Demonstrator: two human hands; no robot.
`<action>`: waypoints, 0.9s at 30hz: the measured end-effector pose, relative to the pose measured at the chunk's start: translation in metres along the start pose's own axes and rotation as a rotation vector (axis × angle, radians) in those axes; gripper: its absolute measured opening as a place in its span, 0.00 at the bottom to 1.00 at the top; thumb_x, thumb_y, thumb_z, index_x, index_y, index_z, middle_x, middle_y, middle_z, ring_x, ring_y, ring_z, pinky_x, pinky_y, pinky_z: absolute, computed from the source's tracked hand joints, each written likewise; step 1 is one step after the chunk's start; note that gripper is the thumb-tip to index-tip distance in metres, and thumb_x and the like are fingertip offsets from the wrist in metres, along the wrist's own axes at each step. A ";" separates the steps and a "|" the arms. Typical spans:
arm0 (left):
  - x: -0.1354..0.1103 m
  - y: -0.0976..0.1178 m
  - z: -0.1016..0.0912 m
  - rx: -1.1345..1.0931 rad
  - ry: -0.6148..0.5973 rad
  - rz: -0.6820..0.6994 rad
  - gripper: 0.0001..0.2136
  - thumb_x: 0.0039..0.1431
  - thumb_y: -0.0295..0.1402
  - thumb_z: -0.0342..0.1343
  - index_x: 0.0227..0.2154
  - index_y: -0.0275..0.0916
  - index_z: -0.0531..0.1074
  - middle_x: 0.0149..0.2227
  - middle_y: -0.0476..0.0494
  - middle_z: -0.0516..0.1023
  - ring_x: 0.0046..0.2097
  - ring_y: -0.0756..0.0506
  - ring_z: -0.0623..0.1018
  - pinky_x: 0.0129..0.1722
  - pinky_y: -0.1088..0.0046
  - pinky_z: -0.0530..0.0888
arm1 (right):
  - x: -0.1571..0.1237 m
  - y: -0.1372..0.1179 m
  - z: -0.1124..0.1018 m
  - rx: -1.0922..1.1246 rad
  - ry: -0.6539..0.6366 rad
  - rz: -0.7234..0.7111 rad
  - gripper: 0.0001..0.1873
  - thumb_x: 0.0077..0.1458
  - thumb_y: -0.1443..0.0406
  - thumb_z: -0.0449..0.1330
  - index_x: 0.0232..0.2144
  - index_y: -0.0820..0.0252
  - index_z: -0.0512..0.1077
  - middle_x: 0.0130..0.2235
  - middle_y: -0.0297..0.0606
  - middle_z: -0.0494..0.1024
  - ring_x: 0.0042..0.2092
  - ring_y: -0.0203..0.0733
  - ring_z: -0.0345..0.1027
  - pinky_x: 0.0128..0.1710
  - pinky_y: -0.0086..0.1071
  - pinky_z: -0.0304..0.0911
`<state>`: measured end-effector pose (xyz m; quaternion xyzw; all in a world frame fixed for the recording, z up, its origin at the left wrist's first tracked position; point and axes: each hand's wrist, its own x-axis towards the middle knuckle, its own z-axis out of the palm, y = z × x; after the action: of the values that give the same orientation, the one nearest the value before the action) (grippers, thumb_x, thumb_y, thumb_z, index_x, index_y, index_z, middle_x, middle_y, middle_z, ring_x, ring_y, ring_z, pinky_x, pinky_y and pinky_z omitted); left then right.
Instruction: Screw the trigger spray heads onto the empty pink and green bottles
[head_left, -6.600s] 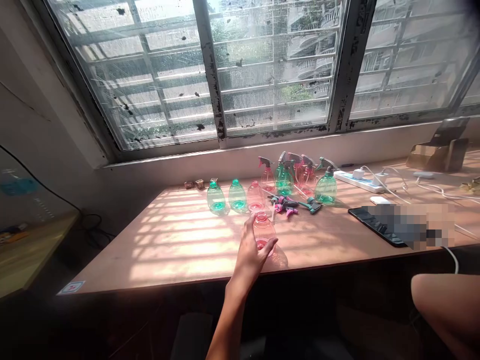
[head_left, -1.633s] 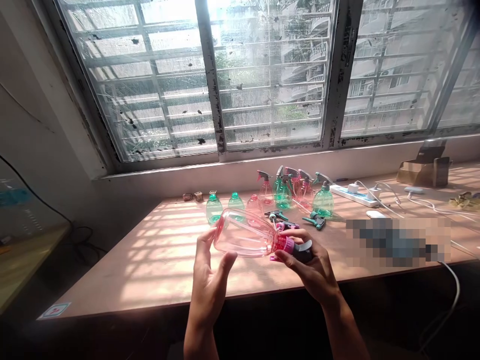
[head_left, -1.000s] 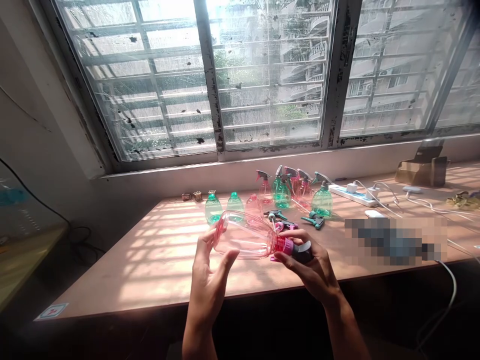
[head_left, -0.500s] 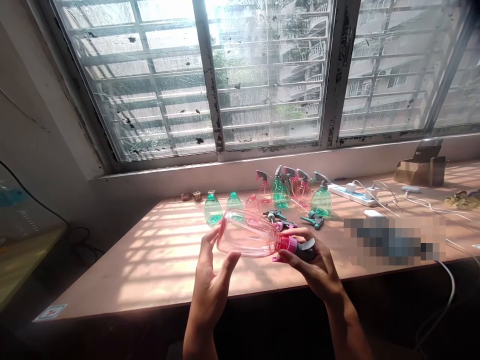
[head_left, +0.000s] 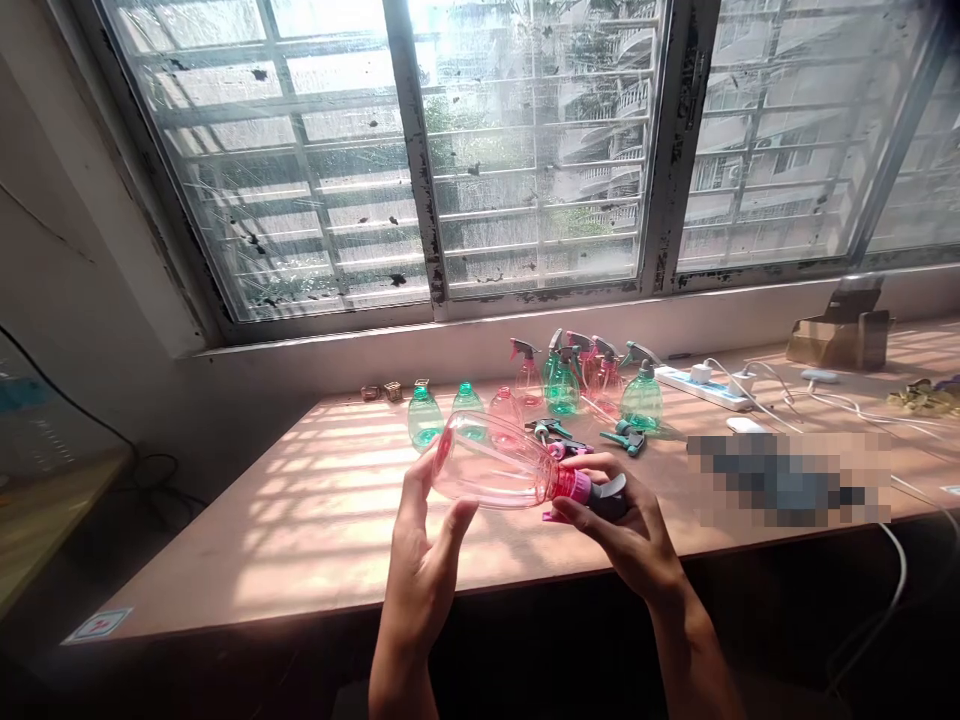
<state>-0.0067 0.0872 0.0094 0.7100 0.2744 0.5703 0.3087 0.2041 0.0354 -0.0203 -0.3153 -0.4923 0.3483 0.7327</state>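
Note:
I hold a clear pink spray bottle point(head_left: 495, 467) on its side above the wooden table point(head_left: 322, 520). My left hand point(head_left: 424, 560) cups the bottle's base end, fingers curled round it. My right hand point(head_left: 626, 530) grips the pink-and-grey trigger head point(head_left: 596, 495) seated at the bottle's neck. Behind, two green bottles point(head_left: 424, 418) and a pink one point(head_left: 506, 405) stand without heads. Loose trigger heads point(head_left: 559, 440) lie next to them. Several finished spray bottles point(head_left: 592, 375) stand further back.
A white power strip point(head_left: 701, 385) with cables lies at the back right, a cardboard box point(head_left: 847, 335) beyond it. A blurred-out area covers the table's right part. A barred window runs along the back. A second low surface sits at far left.
Earlier my left hand alone reached for the pink bottle standing on the table. Now both hands hold it sideways with a trigger head at its neck; over the last second it barely shifted.

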 end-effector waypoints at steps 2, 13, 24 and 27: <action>0.001 -0.001 0.002 -0.019 0.055 -0.022 0.22 0.67 0.45 0.58 0.61 0.48 0.67 0.67 0.40 0.67 0.70 0.35 0.63 0.69 0.52 0.60 | -0.001 0.000 0.004 0.003 0.010 0.007 0.17 0.51 0.63 0.76 0.42 0.56 0.78 0.33 0.31 0.80 0.33 0.37 0.75 0.36 0.34 0.81; -0.002 -0.005 -0.010 -0.019 -0.078 0.031 0.28 0.65 0.41 0.61 0.66 0.51 0.62 0.70 0.42 0.63 0.72 0.36 0.59 0.71 0.54 0.55 | 0.000 -0.007 0.007 0.056 0.062 0.110 0.20 0.50 0.58 0.76 0.41 0.59 0.76 0.32 0.35 0.82 0.32 0.44 0.80 0.34 0.38 0.82; -0.002 -0.003 -0.012 -0.071 -0.067 0.050 0.23 0.69 0.37 0.58 0.65 0.53 0.65 0.71 0.43 0.60 0.72 0.36 0.60 0.71 0.52 0.55 | -0.003 -0.008 0.011 0.078 0.091 0.131 0.18 0.52 0.56 0.74 0.40 0.58 0.76 0.29 0.33 0.81 0.28 0.40 0.78 0.32 0.35 0.81; -0.002 -0.004 -0.014 -0.090 -0.100 0.013 0.24 0.68 0.40 0.58 0.65 0.51 0.64 0.71 0.42 0.61 0.71 0.36 0.61 0.71 0.53 0.56 | -0.001 -0.006 0.008 0.061 0.076 0.101 0.17 0.52 0.57 0.74 0.40 0.57 0.76 0.30 0.33 0.81 0.31 0.41 0.79 0.33 0.36 0.81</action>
<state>-0.0206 0.0894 0.0074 0.7248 0.2278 0.5479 0.3500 0.1970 0.0322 -0.0138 -0.3301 -0.4370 0.3875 0.7416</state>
